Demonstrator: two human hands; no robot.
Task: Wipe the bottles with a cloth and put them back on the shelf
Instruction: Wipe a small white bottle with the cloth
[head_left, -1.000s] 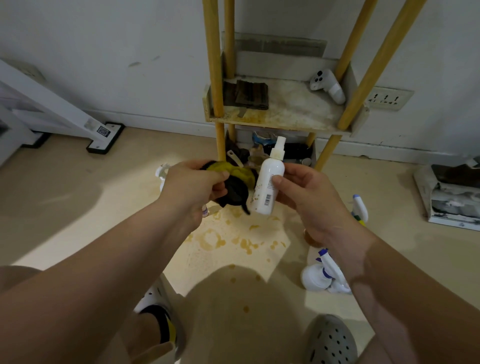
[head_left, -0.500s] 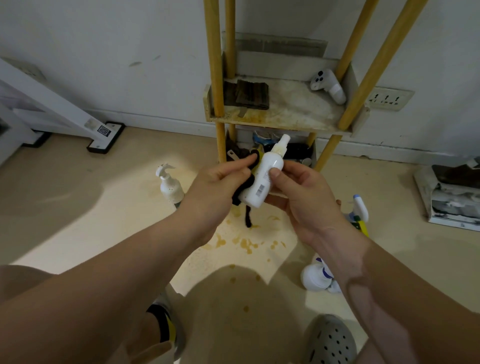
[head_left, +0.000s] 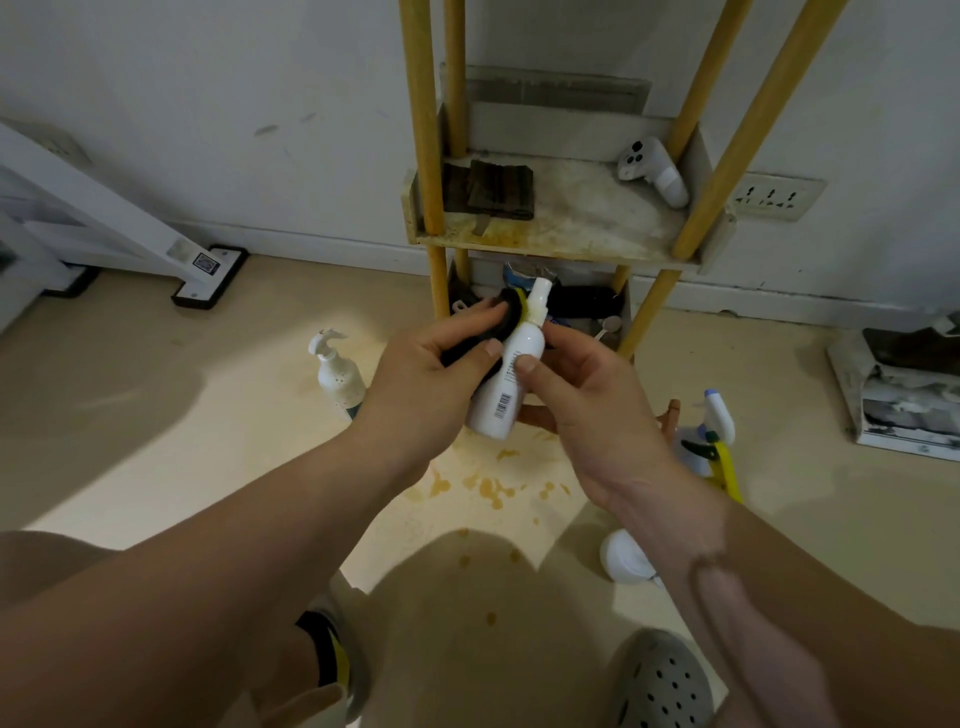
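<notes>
A white spray bottle (head_left: 511, 382) with a barcode stands nearly upright between my hands, in front of the shelf. My right hand (head_left: 582, 400) grips it from the right, thumb on its front. My left hand (head_left: 431, 384) holds a black and yellow cloth (head_left: 501, 319) and presses it against the bottle's upper left side. The wooden shelf (head_left: 571, 234) with yellow poles stands against the wall; its stained middle board holds a dark folded cloth (head_left: 493, 189) and a white controller (head_left: 654, 169). On the floor stand a speckled pump bottle (head_left: 335, 371) at the left and spray bottles (head_left: 711, 436) at the right.
A round white bottle (head_left: 626, 558) lies on the floor by my right forearm. Yellow stains (head_left: 488, 483) mark the floor below my hands. A white rack foot (head_left: 208, 270) sits at the left, a box (head_left: 904, 395) at the right, a wall socket (head_left: 774, 197) beside the shelf.
My left hand has brought the cloth from beside the bottle onto its upper side. The bottle has tilted a little and come closer to me, and the pump bottle on the floor is uncovered.
</notes>
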